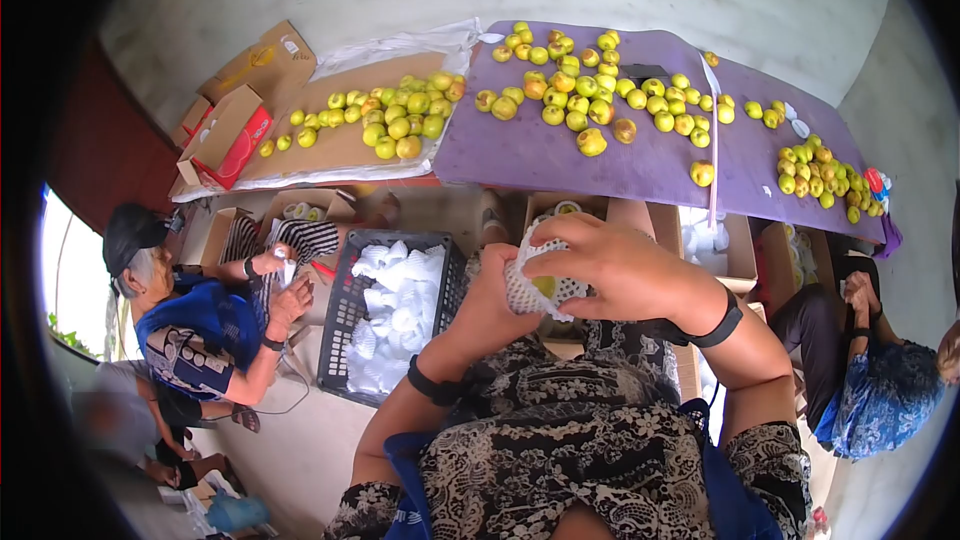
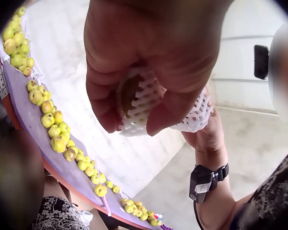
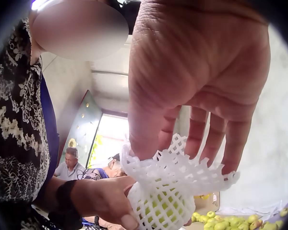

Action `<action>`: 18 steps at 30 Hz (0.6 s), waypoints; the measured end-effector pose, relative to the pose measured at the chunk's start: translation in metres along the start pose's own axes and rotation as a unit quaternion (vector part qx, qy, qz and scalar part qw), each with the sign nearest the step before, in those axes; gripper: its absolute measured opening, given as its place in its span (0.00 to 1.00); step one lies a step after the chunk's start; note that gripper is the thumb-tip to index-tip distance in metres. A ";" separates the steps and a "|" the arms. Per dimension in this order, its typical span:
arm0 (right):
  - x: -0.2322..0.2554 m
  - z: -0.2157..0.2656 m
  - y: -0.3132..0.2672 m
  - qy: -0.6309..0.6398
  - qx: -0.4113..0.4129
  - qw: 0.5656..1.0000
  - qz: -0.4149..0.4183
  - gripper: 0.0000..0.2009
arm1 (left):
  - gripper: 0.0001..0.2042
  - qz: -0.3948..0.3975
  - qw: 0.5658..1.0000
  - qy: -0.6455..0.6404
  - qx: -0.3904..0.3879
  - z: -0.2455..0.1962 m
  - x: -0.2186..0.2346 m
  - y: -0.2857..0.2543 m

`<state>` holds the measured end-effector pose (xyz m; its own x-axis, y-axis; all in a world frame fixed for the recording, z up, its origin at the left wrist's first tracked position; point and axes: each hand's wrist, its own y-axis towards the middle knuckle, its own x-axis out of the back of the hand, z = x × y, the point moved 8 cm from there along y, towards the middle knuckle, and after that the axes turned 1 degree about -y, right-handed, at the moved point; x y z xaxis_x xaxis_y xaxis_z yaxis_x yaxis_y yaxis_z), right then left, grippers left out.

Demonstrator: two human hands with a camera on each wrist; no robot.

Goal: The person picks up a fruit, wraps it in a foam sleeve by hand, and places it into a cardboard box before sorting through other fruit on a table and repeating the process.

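A yellow-green apple (image 3: 169,211) sits inside a white foam net sleeve (image 3: 158,191) in front of my chest. My left hand (image 1: 490,295) grips the wrapped apple from the side and below, thumb against the mesh. From above, my right hand (image 1: 625,265) holds the sleeve's open upper end. In the right wrist view its thumb and fingers are spread around the loose, ragged rim. The apple shows through the mesh below them. The left wrist view shows the left fingers bent close around the net.
A black crate (image 1: 335,340) full of white foam nets stands at my left. Ahead, a purple-covered table (image 1: 480,155) bears many apples, beside a cardboard-covered part (image 1: 330,150). Boxes stand beneath. One person (image 1: 215,315) sits at left, another (image 1: 880,380) at right.
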<state>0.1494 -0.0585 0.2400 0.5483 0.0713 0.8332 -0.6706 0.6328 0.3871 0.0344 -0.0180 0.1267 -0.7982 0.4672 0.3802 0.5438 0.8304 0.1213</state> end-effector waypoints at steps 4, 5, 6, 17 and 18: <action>-0.012 -0.004 -0.003 -0.005 -0.032 0.999 0.044 0.24 | 0.36 0.005 0.999 0.020 -0.044 -0.011 -0.011 0.001; -0.015 -0.004 -0.003 -0.015 -0.035 0.998 0.048 0.25 | 0.39 -0.006 0.998 0.027 -0.050 -0.019 -0.013 -0.001; -0.018 -0.005 -0.003 -0.024 -0.037 0.998 0.053 0.26 | 0.42 -0.017 0.998 0.035 -0.056 -0.025 -0.014 -0.001; -0.026 -0.019 -0.008 0.025 -0.106 0.992 0.070 0.33 | 0.45 -0.040 0.968 0.037 -0.244 -0.033 -0.025 -0.008; -0.023 -0.020 -0.008 0.067 -0.111 0.990 0.054 0.34 | 0.45 -0.040 0.965 0.006 -0.260 -0.030 -0.024 -0.009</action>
<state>0.1524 -0.0495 0.2100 0.5510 0.2390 0.7995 -0.6104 0.7688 0.1908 0.0562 -0.0454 0.1443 -0.8417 0.4015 0.3610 0.5394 0.5971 0.5937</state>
